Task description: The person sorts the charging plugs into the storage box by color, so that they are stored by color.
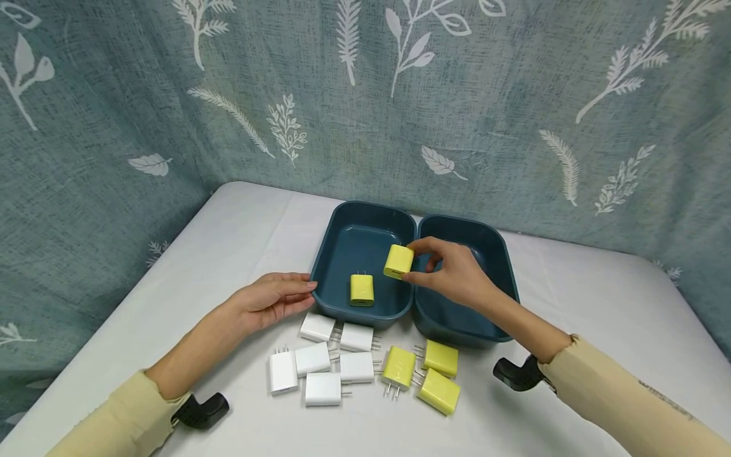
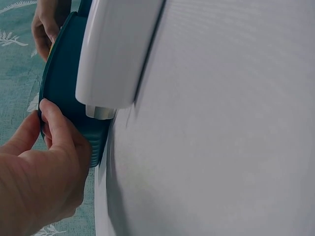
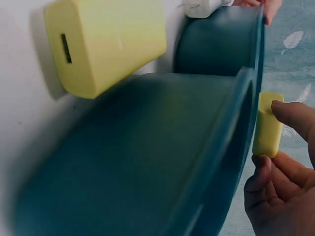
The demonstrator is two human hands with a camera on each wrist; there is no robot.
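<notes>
Between thumb and fingertips, my right hand (image 1: 451, 270) pinches a yellow charger plug (image 1: 398, 261) over the right side of the left dark blue bin (image 1: 365, 317). The right wrist view shows this held yellow plug (image 3: 268, 125) above the rim. Another yellow plug (image 1: 362, 290) lies inside the left bin, prongs toward the back. My left hand (image 1: 274, 299) holds that bin's left rim near the front corner; in the left wrist view its thumb and fingers (image 2: 56, 125) sit on either side of the rim.
A second dark blue bin (image 1: 465, 333) stands against the first on the right. In front lie several white charger plugs (image 1: 323, 389) and three yellow ones (image 1: 438, 391) on the white-covered table (image 1: 599, 381). A patterned curtain (image 1: 365, 127) hangs behind.
</notes>
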